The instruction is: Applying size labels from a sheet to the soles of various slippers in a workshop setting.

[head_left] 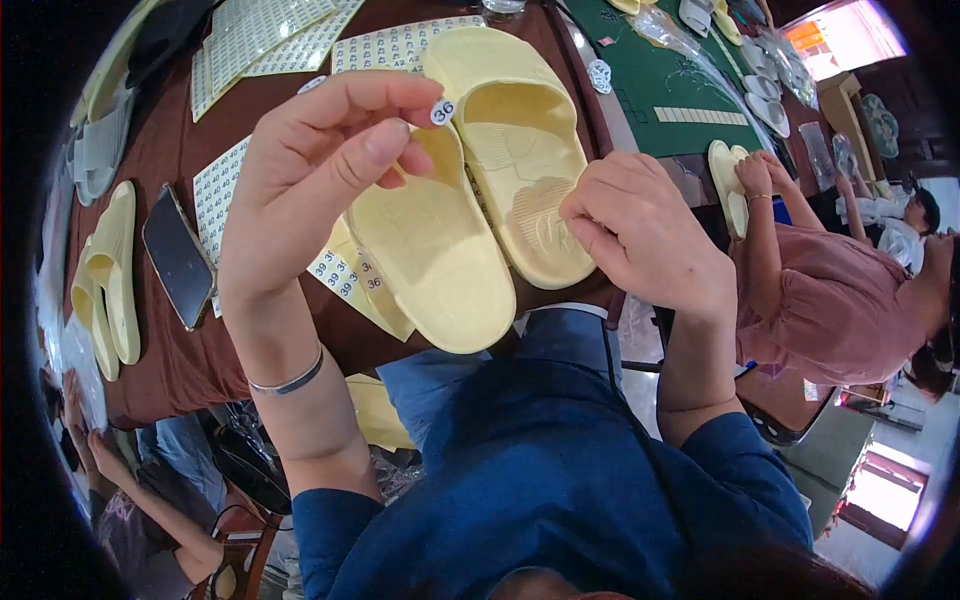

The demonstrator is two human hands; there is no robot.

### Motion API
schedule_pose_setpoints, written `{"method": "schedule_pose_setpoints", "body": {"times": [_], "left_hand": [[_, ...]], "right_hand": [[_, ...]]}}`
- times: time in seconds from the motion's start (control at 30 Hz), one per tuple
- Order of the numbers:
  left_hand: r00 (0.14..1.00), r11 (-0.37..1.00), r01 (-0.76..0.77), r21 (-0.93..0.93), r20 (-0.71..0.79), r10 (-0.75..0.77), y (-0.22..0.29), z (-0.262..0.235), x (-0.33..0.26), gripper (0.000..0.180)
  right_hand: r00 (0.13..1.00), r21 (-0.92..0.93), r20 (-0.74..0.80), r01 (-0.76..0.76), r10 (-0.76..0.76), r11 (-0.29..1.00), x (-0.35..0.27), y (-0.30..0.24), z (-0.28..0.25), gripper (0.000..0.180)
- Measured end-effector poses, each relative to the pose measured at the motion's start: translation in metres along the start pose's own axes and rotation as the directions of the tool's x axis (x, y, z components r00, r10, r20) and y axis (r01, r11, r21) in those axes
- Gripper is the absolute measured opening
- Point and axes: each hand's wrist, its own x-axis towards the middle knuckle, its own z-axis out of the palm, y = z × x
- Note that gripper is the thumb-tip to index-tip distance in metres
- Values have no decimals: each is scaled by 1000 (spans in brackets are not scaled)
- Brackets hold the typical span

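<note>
Right hand [640, 235] fingertips perhaps behind slide sandal [520, 150]

Brown table [170, 150] with slippers [470, 190], sticker sheets [260, 40], phone [178, 258]

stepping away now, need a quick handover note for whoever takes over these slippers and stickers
Left hand: raised, a small round sticker on a fingertip.
Right hand: fingers pressing on the heel of the right slipper.
Left slipper lies beside it, both pale yellow, soles down at the table's near edge.
Sticker sheets lie left of the pair.
Done: one sticker peeled.
Left: sticker not yet on a slipper.
</note>
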Motion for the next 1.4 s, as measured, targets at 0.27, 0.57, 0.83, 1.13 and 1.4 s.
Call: {"method": "schedule_pose_setpoints", "body": {"times": [0.27,0.57,0.83,1.13,1.4], "left_hand": [[999,997,-39,63,6,39,-1,-5,-1,37],[999,998,-44,48,0,44,2,-2,-1,38],[999,999,-34,38,2,34,2,-2,0,41],[999,999,-40,25,-9,40,1,-1,0,41],[998,998,-66,3,-13,66,-2,-7,0,41]], "right_hand": [[998,17,51,-30,29,999,2,-1,0,6],[997,-31,76,-31,33,999,4,-3,2,6],[998,-100,69,-5,12,995,6,-4,4,7],[1000,-111,14,2,0,994,5,-4,7,6],[999,-154,-25,-49,45,987,5,-7,6,10]]}}
